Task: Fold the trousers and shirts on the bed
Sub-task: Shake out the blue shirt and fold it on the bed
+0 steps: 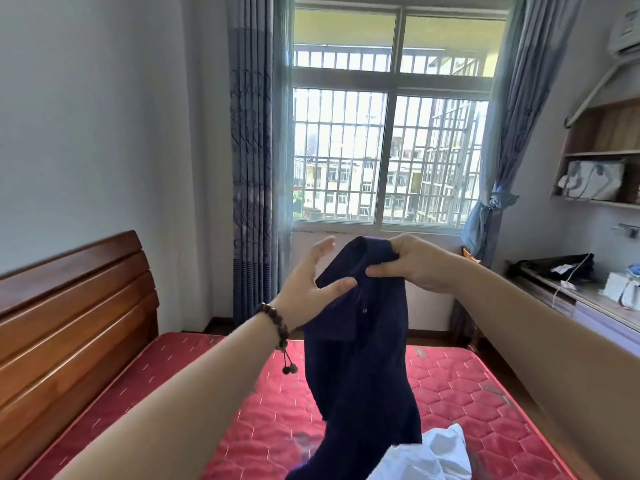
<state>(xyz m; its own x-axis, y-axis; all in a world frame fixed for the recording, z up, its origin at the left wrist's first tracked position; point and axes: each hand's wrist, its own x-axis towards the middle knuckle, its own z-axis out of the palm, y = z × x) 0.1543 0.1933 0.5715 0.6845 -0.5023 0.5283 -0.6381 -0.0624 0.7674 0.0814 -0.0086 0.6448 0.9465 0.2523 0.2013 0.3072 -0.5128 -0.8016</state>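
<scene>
Above the red quilted mattress (450, 403), a navy polo shirt (363, 341) hangs lifted, its lower part trailing to the near edge beside a white garment (429, 455). The right hand (415, 265) pinches the collar at the top. The left hand (308, 289), fingers spread, touches the collar with its thumb.

Barred window (388, 157) with buildings beyond, grey-blue curtains (251, 168) at both sides, the right one tied back, air conditioner (625, 32) high on the right wall, wooden shelves (602, 152) holding a pale bag (594, 180), cluttered worktop (588, 299) below
</scene>
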